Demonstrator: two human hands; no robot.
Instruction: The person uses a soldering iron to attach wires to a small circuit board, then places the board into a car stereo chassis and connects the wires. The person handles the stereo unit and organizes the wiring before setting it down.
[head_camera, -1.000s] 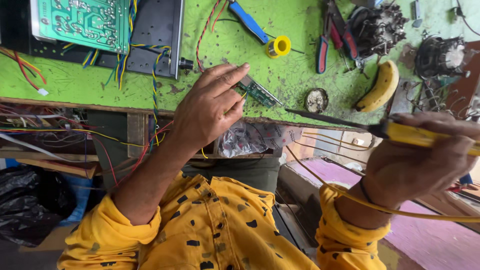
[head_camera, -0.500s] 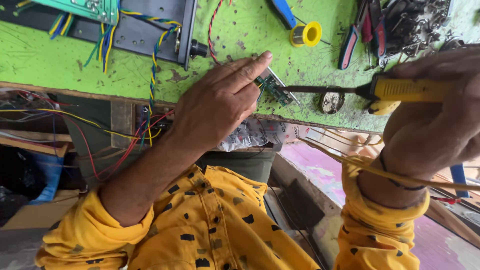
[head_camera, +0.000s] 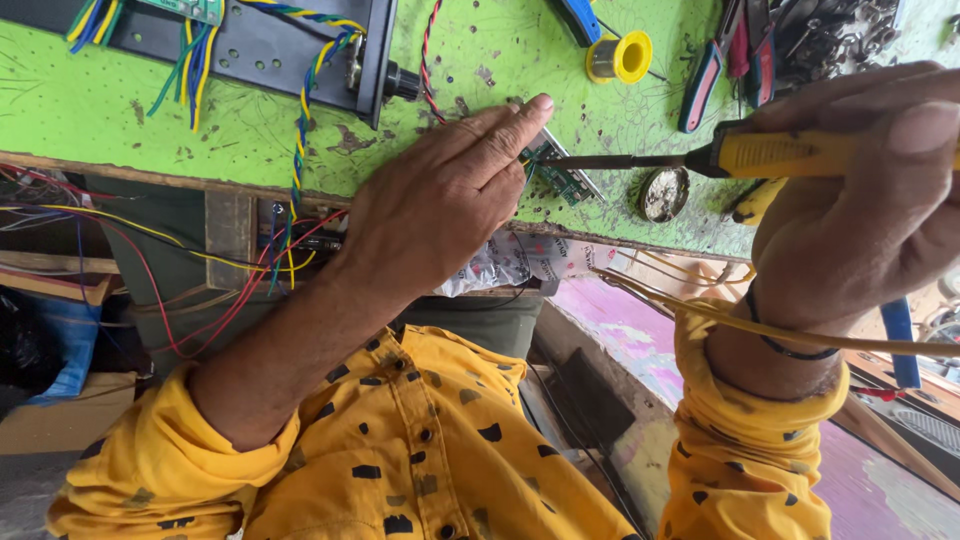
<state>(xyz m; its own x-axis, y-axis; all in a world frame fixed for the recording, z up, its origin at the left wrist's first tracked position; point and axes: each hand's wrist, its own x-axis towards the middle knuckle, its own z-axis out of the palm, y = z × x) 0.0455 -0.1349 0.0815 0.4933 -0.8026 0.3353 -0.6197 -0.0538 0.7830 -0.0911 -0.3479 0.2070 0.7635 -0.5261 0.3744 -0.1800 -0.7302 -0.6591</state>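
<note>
Soldering iron (head_camera: 700, 158) has advanced leftward, lying horizontal, gripped in right hand (head_camera: 860, 200).

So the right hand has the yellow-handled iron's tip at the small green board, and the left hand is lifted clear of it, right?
Not quite. In the head view the left hand rests on the small green board, fingertips holding it down. The right hand does hold the yellow-handled iron, tip at the board.

The left hand (head_camera: 440, 205) lies flat, palm down, fingers stretched forward together. The right hand (head_camera: 860, 200) is curled closed in a grip, wrist bent.
</note>
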